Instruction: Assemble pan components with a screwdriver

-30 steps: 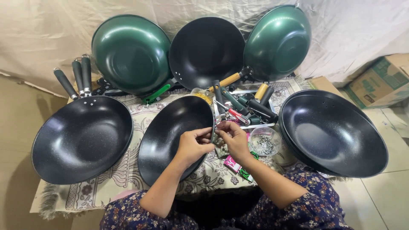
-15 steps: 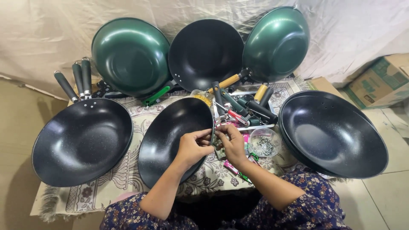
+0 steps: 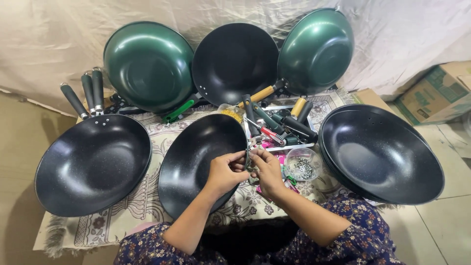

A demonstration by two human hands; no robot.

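Now both hands are closed at the wok (image 3: 196, 162) rim, 3 o'clock: left hand (image 3: 226, 172) pinching the rim, right hand (image 3: 267, 172) pinching something small there, shifted inward slightly; fitting continues.

Left hand (image 3: 226, 172), right hand (image 3: 267, 170) pinch rim of black wok (image 3: 189, 164).

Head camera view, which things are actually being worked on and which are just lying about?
In hand:
left hand
right hand
black non-stick wok without a handle

Lying about:
stacked black woks with handles
upturned green wok
tray of loose handles
clear bowl of small metal fasteners
cardboard box
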